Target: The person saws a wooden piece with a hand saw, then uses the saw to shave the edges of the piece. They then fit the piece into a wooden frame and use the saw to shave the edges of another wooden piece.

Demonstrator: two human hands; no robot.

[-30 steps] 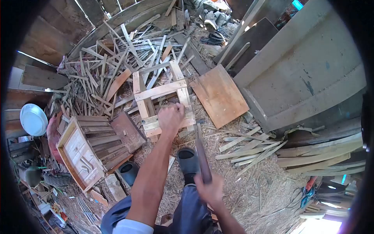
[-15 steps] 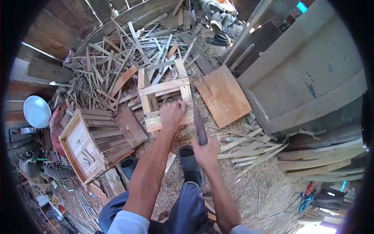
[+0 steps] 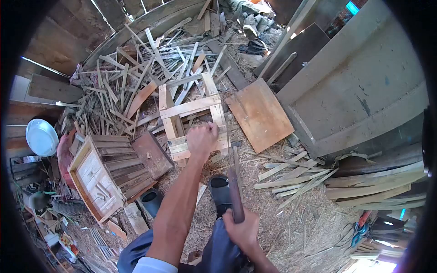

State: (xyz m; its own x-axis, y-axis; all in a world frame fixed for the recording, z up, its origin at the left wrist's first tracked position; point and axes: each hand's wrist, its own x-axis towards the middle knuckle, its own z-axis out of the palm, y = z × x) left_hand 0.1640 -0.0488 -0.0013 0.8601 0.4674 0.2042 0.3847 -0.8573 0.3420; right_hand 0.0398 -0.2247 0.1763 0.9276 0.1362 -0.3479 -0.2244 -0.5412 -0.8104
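A pale wooden frame (image 3: 191,107) made of nailed slats stands on the floor ahead of me. My left hand (image 3: 202,138) is closed on its near slats in a fist, thumb side up. Low in the view, my right hand (image 3: 241,228) wraps round the brown wooden grip of a saw (image 3: 235,186), seen nearly edge-on. The saw's thin far end reaches along the right side of the frame, close beside its near right corner. My shoe (image 3: 220,189) is just left of the saw.
Behind the frame lies a heap of thin wood offcuts (image 3: 123,86). A square board (image 3: 260,114) rests at right, near a large grey panel (image 3: 355,86). A slatted wooden box (image 3: 98,179) stands at left, and more strips (image 3: 296,175) lie on the shavings-covered floor.
My right hand has pulled the saw back toward my body, lower in the view. My left hand stays on the frame; the whole view has shifted slightly.
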